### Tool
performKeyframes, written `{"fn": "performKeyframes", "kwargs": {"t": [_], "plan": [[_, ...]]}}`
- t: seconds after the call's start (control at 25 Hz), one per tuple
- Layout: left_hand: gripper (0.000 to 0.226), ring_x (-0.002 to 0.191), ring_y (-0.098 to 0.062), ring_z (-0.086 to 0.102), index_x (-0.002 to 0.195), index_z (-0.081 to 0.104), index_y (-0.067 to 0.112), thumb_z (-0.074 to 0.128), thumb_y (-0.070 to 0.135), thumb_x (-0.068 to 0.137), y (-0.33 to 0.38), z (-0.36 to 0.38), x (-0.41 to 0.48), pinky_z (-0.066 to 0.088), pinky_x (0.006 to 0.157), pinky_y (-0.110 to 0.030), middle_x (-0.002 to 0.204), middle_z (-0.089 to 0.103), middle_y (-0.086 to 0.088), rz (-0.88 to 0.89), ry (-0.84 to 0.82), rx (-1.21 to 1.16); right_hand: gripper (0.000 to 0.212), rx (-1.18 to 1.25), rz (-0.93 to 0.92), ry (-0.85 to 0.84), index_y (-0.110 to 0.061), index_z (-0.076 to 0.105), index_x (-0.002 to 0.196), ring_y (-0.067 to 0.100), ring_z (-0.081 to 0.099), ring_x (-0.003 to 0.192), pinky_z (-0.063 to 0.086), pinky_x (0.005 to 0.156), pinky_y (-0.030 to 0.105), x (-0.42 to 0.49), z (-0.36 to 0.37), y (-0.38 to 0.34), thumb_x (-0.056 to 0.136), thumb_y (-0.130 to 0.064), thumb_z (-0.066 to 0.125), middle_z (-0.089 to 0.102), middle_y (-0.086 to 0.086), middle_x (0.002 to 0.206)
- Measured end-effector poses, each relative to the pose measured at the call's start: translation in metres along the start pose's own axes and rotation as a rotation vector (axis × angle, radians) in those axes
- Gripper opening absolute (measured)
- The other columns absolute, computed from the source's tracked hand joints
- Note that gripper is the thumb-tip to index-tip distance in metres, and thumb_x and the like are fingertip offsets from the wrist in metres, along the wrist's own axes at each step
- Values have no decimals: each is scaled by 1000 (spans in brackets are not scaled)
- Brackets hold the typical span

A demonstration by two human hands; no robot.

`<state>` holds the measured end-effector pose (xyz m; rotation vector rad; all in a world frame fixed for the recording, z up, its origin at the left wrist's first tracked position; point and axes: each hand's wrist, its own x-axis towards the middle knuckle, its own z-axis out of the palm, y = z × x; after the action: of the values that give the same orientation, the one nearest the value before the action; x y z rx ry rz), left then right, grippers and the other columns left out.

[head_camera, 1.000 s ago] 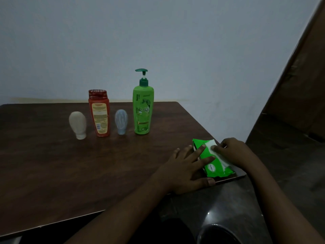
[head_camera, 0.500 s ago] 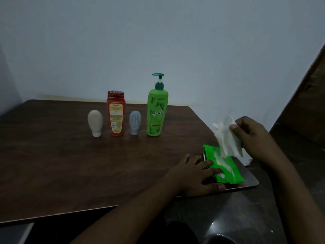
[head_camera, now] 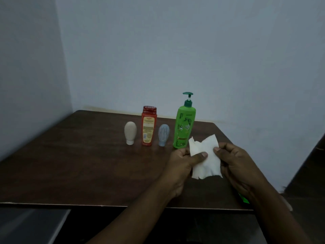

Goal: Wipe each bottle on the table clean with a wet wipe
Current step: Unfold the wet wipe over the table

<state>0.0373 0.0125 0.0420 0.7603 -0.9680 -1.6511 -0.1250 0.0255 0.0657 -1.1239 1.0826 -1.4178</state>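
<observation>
**Wet wipe spread between your 2 hands, 4 bottles lined up behind**

You have the wet wipe stretched between your 2 hands over the near right part of the bench. It is white, crumpled and partly unfolded, with 2 ragged corners sticking up and its lower edge hanging free.

Your left hand pinches the wipe's left side. The thumb lies flat across the front of the sheet and the fingers are curled behind it. Your right hand pinches the right edge, its thumb pressed on the upper right part and its fingers folded in below. Both forearms reach in from the lower edge of the view, and the hands sit level with each other, close together.

The 4 bottles stand upright in a row just beyond the hands. From left to right they are a beige bottle standing on its cap, a red bottle, a pale blue bottle also on its cap, and a tall green pump bottle. The wipe's upper left corner shows right beside the pump bottle's base; whether they touch cannot be told.

A green corner of the wipe pack peeks out under your right wrist at the bench's near edge.
</observation>
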Motion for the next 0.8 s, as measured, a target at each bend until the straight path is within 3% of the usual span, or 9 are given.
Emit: {"fn": "performKeyframes", "kwargs": {"t": [0.2,0.32,0.48,0.64,0.72,0.8], "plan": [[29,94,-22,79,116,70,4,73,-3,88,12,-38,-15,65,78,-35,106,81,-10,45,32,101,24,47,11,-48,6,61,115,37,71,100,60,82,50,-9,30,17,94,-6,57,72,22,109],[22,96,-24,78,113,72,6,66,-2,93,16,-53,-25,64,80,-39,106,80,-11,41,81,118,26,23,-4,-69,4,63,115,37,71,100,59,83,49,-14,42,29,89,-4,63,72,22,109],[24,95,-32,77,108,71,-2,48,-3,99,13,-72,-26,60,91,-50,105,78,-22,-25,154,-81,21,44,4,-70,3,65,111,33,72,97,62,77,42,-14,51,39,91,0,60,74,19,106],[26,108,-37,73,119,69,-5,63,6,96,9,-82,-31,54,103,-56,115,75,-24,-47,102,-108,20,25,17,-87,1,66,111,32,73,95,62,70,37,-15,62,46,92,-1,60,75,18,104],[29,108,-37,74,119,70,-4,71,1,90,10,-86,-34,57,99,-53,114,76,-23,-31,108,2,20,17,5,-90,2,66,111,34,73,94,62,67,37,-16,65,48,91,0,61,75,19,103],[23,106,-37,75,116,70,-3,64,-1,94,11,-90,-33,60,94,-50,113,77,-22,-38,159,12,19,6,-4,-79,3,66,109,34,74,91,62,65,37,-15,65,48,92,-1,61,75,19,101]]}}
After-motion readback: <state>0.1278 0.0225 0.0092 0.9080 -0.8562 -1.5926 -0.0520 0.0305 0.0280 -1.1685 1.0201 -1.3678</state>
